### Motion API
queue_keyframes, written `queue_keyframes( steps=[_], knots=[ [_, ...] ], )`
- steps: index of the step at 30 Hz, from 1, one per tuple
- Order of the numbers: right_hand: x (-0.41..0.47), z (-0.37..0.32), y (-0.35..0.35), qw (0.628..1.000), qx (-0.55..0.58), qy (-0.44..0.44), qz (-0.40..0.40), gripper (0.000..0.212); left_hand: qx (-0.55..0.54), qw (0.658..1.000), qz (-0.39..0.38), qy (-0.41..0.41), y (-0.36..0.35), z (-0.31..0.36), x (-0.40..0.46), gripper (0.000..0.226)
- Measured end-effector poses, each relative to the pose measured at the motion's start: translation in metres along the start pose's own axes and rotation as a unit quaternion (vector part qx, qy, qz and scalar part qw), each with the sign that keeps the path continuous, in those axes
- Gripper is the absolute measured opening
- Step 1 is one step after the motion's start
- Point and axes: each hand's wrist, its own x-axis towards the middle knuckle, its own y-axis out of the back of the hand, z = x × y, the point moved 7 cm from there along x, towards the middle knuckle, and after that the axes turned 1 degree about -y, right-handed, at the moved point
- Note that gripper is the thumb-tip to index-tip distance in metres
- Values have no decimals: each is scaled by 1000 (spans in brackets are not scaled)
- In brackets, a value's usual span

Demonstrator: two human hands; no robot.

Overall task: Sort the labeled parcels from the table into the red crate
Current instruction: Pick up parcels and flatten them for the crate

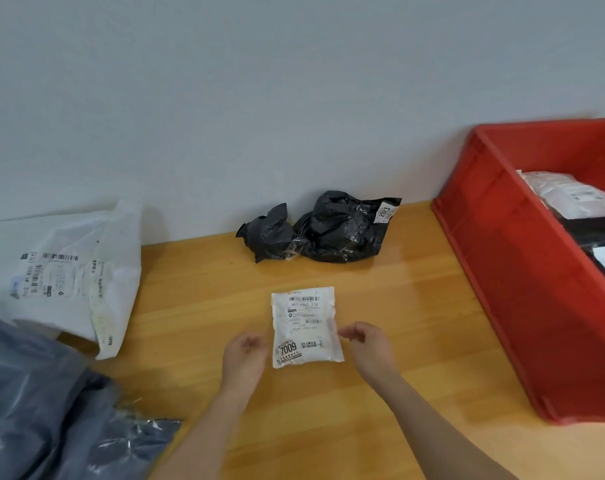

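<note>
A small white labeled parcel (304,327) marked 7009 lies label up in the middle of the wooden table (398,306). My left hand (245,355) has its curled fingers at the parcel's left edge. My right hand (367,344) pinches its right edge. The red crate (495,271) stands at the right and holds a white parcel (571,195) and a dark one (599,237). A black labeled parcel (342,230) sits by the wall, with a smaller black bundle (270,237) to its left.
A large white labeled parcel (72,271) lies at the left against the wall. A grey plastic bag (44,410) fills the lower left corner. The wall runs directly behind the table.
</note>
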Motion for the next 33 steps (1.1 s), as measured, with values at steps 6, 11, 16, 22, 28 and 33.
queue_keyframes(
  steps=[6, 11, 16, 22, 28, 33],
  knots=[
    [-14, -15, -32, 954, -223, 184, -80, 53, 336, 898, -94, -268, -34, 18, -5, 51],
    [-12, -10, -44, 923, -314, 186, -121, 59, 479, 825, -182, -236, -52, -1, -6, 68],
    [1, -35, -40, 910, -352, 210, -63, 38, 427, 852, -90, -290, -50, 30, -9, 41],
    [17, -31, -50, 913, -342, 195, -103, 51, 474, 839, -142, -224, -59, 22, 13, 74],
    [32, -27, -51, 900, -384, 161, -133, 53, 497, 828, -193, -173, -67, 22, 31, 75],
    [37, -27, -33, 939, -298, 162, -59, 36, 436, 867, -136, -201, -49, 34, 35, 56]
  ],
)
